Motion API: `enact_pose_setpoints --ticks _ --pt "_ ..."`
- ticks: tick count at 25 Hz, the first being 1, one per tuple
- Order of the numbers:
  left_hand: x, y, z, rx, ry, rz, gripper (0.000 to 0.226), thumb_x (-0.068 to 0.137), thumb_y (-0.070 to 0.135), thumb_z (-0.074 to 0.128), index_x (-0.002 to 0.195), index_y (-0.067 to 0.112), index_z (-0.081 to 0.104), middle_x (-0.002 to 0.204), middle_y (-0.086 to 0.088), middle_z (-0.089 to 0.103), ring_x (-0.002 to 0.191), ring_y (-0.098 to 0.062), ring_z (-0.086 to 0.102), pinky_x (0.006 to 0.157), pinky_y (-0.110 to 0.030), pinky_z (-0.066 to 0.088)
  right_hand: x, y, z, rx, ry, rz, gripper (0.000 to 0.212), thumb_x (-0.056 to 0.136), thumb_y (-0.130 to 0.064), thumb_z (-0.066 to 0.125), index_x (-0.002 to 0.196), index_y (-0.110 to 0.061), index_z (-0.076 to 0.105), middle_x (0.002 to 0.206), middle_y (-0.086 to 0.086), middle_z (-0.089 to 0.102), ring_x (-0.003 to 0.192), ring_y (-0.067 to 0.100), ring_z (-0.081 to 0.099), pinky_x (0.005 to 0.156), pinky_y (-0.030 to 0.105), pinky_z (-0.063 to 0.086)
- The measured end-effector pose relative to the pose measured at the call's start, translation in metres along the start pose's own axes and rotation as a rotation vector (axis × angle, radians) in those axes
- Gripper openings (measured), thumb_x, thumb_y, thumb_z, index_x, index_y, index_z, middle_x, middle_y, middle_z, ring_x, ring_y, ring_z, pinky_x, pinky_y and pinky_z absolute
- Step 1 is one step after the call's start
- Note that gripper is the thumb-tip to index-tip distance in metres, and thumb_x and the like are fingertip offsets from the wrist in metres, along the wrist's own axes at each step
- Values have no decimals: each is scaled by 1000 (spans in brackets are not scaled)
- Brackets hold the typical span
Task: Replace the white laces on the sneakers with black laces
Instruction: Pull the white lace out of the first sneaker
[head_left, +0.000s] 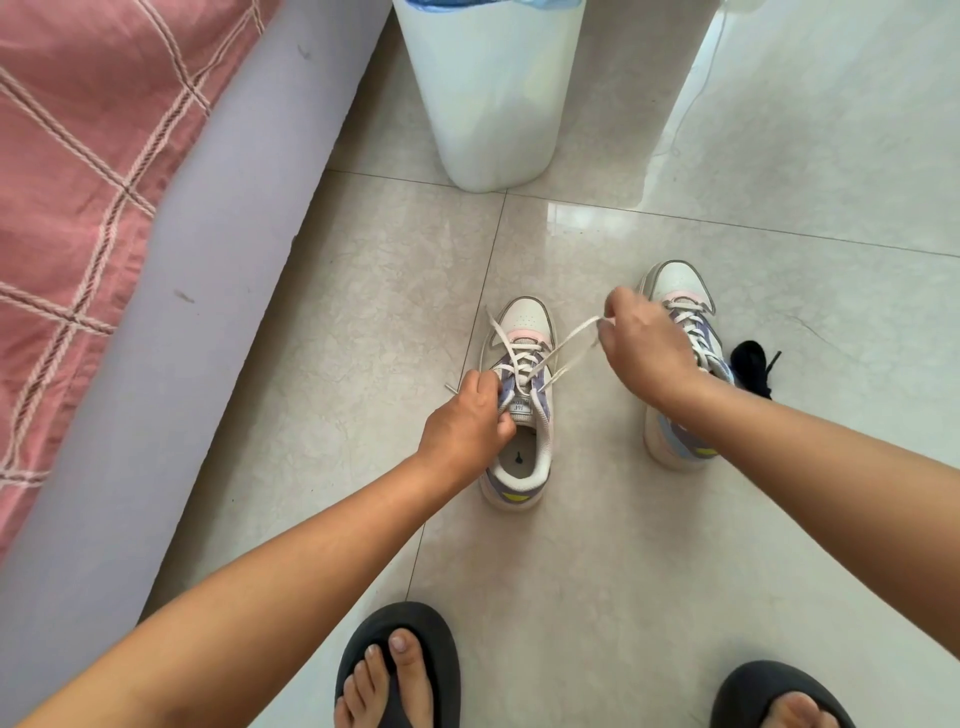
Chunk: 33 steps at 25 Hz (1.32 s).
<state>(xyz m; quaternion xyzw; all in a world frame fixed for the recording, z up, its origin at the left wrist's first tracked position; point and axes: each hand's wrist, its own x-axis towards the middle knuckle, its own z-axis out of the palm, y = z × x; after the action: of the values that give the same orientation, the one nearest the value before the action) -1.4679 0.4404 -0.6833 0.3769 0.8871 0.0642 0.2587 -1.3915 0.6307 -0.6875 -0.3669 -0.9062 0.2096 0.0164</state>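
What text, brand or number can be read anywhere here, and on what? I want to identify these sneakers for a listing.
"J&F" or similar: top line of the white tongue label on the left white and lilac sneaker; too small to be sure.
Second line of that label: blurred, unreadable.
Dark mark on the sneaker's white insole: a shape, not legible text.
Right white and lilac sneaker, white plastic bin: no text visible.

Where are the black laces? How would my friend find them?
Start at the tall white bin on the tiled floor, then look nearer, to the two sneakers. The black laces lie bunched on the floor just beyond the right sneaker, away from the other one. They are the only dark heap; every other lace here is white.
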Motion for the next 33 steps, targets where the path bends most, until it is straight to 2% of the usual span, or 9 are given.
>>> enact_pose_setpoints --ticks 3,4,7,12,15,17,20,25,33 --pt "0 0 2 51 1 14 33 95 26 46 121 7 42 121 -7 44 91 -28 57 63 -32 37 -25 -16 5 597 -663 536 32 96 -38 49 83 -9 53 76 8 51 61 18 45 54 26 40" --pt "1 0 2 61 2 17 33 95 26 45 121 7 41 121 -7 44 90 -28 58 62 -31 36 -33 -23 10 731 -743 591 29 95 -36 52 80 -11 52 70 5 48 57 14 41 52 24 37" --pt "1 1 2 59 3 22 34 95 26 46 122 7 41 121 -7 44 90 -28 58 62 -31 37 -36 -33 25 961 -611 603 19 90 -15 57 73 -15 48 65 1 42 53 10 35 51 22 32" --pt "0 -1 2 44 -8 25 33 96 25 44 123 5 41 122 -8 44 90 -29 58 63 -31 38 2 -19 19 691 -223 576 25 91 -16 52 67 -12 53 66 8 47 63 22 47 55 29 39" --pt "0 2 2 -62 -25 6 31 96 18 43 121 0 39 117 -10 43 88 -29 54 70 -32 41 37 1 -26 516 199 600 20 95 -18 44 94 -5 59 96 16 61 90 28 58 72 31 41" --pt "0 5 3 -170 -15 -21 30 95 14 44 118 -3 39 116 -14 43 92 -30 53 73 -32 40 48 7 -48 474 296 498 19 97 -18 42 105 -5 53 113 15 59 104 29 55 78 31 38" --pt "1 5 3 -294 -5 -52 28 93 14 48 114 -2 40 117 -17 46 100 -35 53 79 -36 41 35 0 -45 338 186 240 23 97 -17 42 115 -3 45 113 16 55 101 30 53 74 30 34" --pt "5 6 -3 -260 22 -119 38 90 32 52 118 7 42 117 -10 50 102 -32 55 79 -36 43 -39 -38 -1 227 -402 -36 62 90 -25 55 141 -10 24 121 10 49 108 26 50 93 36 40" --pt "22 9 -9 -179 40 -45 35 87 18 53 117 7 40 111 -13 58 97 -34 58 70 -35 42 -32 -69 16 31 -445 -76 54 84 -24 55 131 -10 31 125 13 50 116 32 48 87 38 43"
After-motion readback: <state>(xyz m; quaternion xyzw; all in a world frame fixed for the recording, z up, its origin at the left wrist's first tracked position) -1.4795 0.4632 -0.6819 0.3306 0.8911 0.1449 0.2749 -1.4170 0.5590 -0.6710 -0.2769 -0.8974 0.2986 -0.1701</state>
